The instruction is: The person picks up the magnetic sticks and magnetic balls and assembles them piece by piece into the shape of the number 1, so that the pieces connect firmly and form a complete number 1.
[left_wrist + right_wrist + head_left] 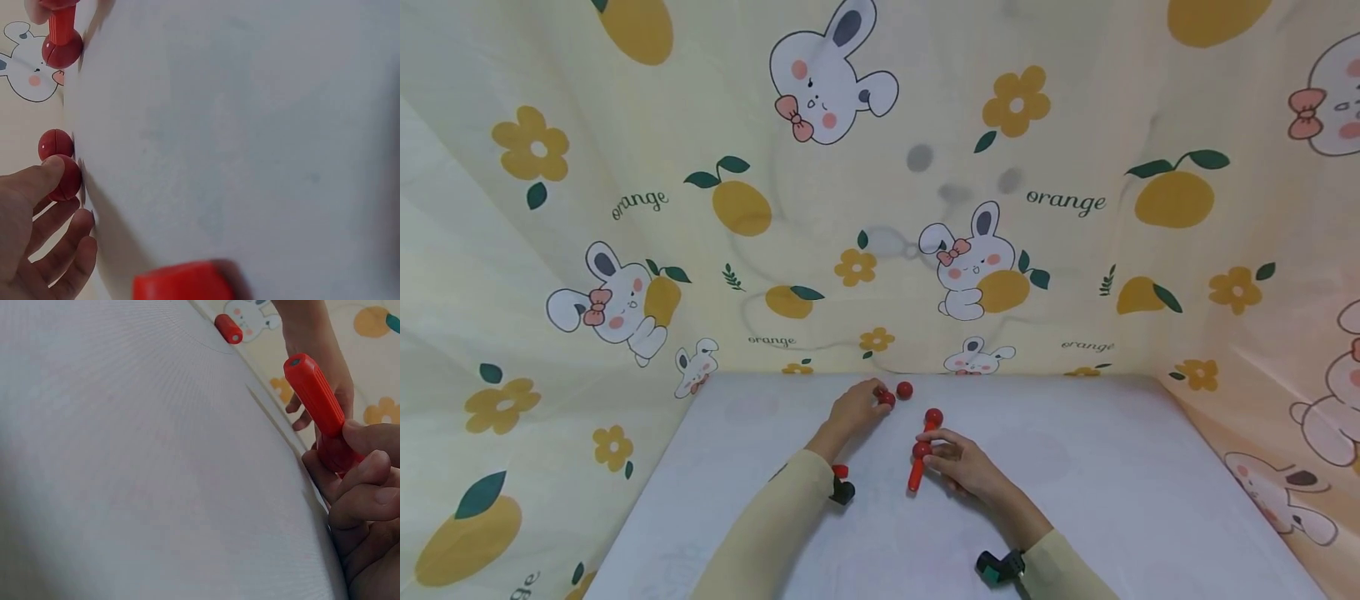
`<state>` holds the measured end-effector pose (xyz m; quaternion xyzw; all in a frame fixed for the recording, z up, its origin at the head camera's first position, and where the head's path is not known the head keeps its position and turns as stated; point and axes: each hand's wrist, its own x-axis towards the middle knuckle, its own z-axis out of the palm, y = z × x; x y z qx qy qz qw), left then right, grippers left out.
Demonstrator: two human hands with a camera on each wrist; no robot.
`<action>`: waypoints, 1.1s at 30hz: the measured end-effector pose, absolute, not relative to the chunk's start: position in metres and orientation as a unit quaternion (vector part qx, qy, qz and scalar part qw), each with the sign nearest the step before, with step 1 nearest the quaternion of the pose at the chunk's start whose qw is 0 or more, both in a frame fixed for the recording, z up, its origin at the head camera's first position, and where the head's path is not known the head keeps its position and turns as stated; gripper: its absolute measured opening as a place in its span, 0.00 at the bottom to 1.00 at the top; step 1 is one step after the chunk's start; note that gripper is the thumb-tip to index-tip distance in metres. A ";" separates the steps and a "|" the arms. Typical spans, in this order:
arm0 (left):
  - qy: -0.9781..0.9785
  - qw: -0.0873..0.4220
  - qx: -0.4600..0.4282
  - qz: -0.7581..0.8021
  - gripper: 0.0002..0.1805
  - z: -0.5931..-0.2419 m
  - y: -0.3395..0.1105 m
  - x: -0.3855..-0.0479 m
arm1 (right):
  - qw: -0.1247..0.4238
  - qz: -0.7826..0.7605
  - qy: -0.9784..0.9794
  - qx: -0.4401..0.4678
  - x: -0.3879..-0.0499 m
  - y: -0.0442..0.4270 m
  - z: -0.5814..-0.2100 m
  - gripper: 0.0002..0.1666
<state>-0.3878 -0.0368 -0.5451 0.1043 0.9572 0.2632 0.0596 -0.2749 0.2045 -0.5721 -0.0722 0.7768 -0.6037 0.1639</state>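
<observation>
Near the back of the white table, my left hand point(855, 409) pinches a red ball point(887, 400) between thumb and fingers. A second red ball point(905, 390) sits just beyond it; a thin seam shows round its middle in the left wrist view. My right hand point(967, 468) grips a joined red piece at its middle ball point(921, 451). One ribbed red rod point(317, 394) extends from that ball toward me, and another rod leads to a far ball point(933, 417). My right fingers hide part of the middle ball in the right wrist view.
A loose short red rod point(840, 472) lies on the white table point(1097, 483) beside my left forearm. A printed cloth point(880, 183) with rabbits and oranges forms the back and side walls. Dark wrist cameras point(1000, 567) are worn on both wrists.
</observation>
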 end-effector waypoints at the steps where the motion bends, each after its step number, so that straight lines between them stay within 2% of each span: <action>1: 0.957 0.060 0.103 0.264 0.18 -0.545 -0.037 -0.387 | 0.164 -0.603 0.777 -0.071 -0.275 0.205 -0.572 0.25; 12: 0.943 0.060 0.105 0.310 0.18 -0.547 -0.038 -0.373 | 0.163 -0.607 0.775 -0.074 -0.274 0.205 -0.571 0.26; 22: 0.935 0.025 0.142 0.324 0.19 -0.542 -0.037 -0.357 | 0.160 -0.604 0.776 -0.085 -0.274 0.204 -0.571 0.26; 33: 0.924 0.030 0.164 0.345 0.20 -0.534 -0.043 -0.332 | 0.156 -0.602 0.778 -0.090 -0.272 0.204 -0.572 0.27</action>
